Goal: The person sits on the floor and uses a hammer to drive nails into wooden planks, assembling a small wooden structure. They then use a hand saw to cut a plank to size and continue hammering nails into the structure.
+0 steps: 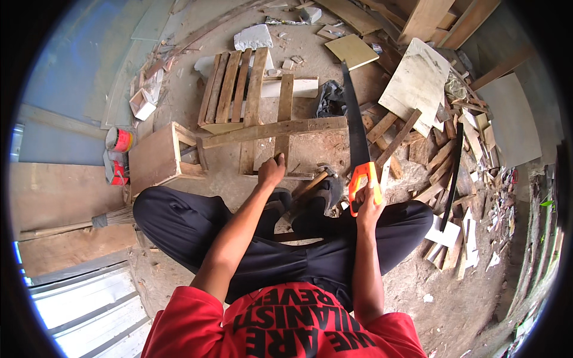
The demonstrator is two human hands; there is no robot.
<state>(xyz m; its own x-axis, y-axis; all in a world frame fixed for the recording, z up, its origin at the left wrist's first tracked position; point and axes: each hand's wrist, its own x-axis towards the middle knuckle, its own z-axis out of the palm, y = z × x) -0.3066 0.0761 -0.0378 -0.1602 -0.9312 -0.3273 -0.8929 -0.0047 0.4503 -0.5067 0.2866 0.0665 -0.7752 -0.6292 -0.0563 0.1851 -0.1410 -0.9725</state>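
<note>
My right hand (pixel 369 204) is wrapped round the orange handle of a handsaw (pixel 357 128). Its long dark blade points away from me, past the right end of a wooden plank (pixel 274 131) lying crosswise. My left hand (pixel 271 171) is closed just below that plank, at the near end of a narrow upright strip of wood (pixel 285 107). Whether the fingers hold the strip or something else is hidden. A hammer (pixel 311 183) with a wooden handle lies between my feet, its head by my right shoe.
Ahead stands a slatted wooden pallet (pixel 233 86), with a wooden box (pixel 156 156) to the left. Scrap wood (pixel 444 158) and a whitish board (pixel 415 83) are heaped at the right. A black plastic bag (pixel 330 100) lies beyond the plank; a broom (pixel 113 218) rests at left.
</note>
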